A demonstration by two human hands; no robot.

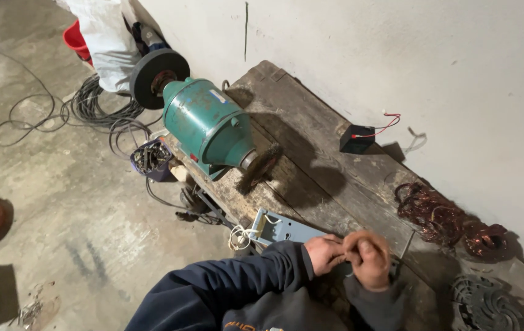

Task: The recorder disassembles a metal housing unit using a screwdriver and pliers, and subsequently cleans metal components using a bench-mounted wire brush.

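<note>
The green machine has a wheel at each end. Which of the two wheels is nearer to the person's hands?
The wire brush wheel, bristly and brown, on the end toward the hands. The other, a smooth dark grinding disc, sits at the far end.

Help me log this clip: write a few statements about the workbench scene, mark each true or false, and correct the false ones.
1. A green bench grinder sits on the wooden bench. True.
2. The left hand and right hand are far apart. False: they meet, close together.
3. A small black box with red wires stands near the wall. True.
4. Copper wire coils lie on the floor. False: they lie on the bench.
</note>
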